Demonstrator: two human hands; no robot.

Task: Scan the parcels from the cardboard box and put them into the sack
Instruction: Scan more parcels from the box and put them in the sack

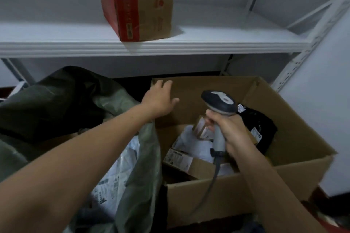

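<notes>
1. White shelf (170, 47) overhangs the cardboard box (227, 191); the sack (138, 176) presses its left wall.
2. Left hand (159, 98) spread, empty, at the far rim; right hand (232, 130) grips the scanner (220, 103).
3. Parcels (181, 159) lie inside the box.

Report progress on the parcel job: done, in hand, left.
Done: white parcels already lie in the green sack. In hand: the right hand holds the scanner over the cardboard box; the left hand is open over its far corner, holding nothing. Left: a brown carton, a black bag and more wait in the box.
</notes>
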